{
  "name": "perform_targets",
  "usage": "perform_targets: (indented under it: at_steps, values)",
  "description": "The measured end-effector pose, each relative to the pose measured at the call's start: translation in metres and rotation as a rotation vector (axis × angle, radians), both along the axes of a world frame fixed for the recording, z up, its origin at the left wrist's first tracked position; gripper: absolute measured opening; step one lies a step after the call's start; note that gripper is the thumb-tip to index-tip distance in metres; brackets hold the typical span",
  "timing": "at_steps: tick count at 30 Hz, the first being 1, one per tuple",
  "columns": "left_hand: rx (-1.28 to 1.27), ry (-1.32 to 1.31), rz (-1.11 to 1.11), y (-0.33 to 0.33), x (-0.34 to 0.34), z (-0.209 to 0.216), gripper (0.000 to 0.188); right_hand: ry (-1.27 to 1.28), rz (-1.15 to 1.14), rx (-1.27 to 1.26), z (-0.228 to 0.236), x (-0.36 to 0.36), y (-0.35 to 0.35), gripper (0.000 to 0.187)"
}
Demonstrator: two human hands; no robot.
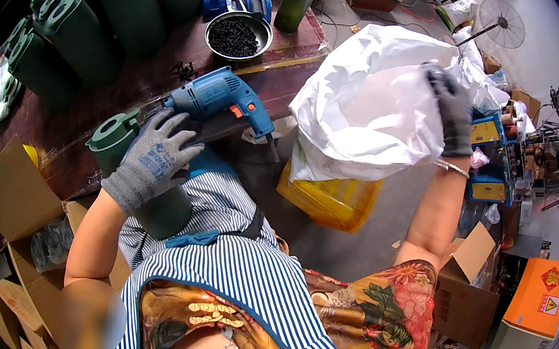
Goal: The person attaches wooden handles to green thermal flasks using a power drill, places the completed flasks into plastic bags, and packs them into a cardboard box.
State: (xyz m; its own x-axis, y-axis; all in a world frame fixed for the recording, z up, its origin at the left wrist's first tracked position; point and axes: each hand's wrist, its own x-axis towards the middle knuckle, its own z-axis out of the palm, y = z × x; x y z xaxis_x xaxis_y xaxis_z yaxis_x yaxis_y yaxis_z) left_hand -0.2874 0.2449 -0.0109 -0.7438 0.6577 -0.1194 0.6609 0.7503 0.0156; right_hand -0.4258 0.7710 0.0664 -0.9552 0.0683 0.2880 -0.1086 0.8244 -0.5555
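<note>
My left hand (154, 158), in a grey knit glove, lies over a dark green cylindrical container (163, 214) and holds it. The container leans across my lap at the table edge, its ringed green top (115, 132) facing the table. Just beyond my fingers, a blue power drill (216, 94) lies on its side, its front end partly hidden. At the right rim of a large white sack (360, 100) is my gloved right hand (449, 108). Its fingers are blurred against the sack, so their grip is unclear. The sack's mouth gapes, and its contents do not show.
Several green containers (131, 10) stand at the table's (144, 79) far left. A metal bowl (235, 36) of small black parts sits near the far edge. A yellow plastic crate (332, 206) is under the sack. Cardboard boxes (19, 193) flank me; machinery (543, 156) stands right.
</note>
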Motion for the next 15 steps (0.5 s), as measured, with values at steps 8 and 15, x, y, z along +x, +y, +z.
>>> perform_targets:
  at_steps: [8, 15]
  values:
    - [0.751, -0.085, 0.075, 0.021, 0.004, 0.038, 0.062, 0.91, 0.074, -0.908, 0.038, 0.042, -0.055, 0.022]
    - [1.688, -1.519, 0.371, 0.089, -0.019, 0.003, 0.059, 0.248, 1.099, -0.285, 0.021, 0.156, -0.23, 0.03]
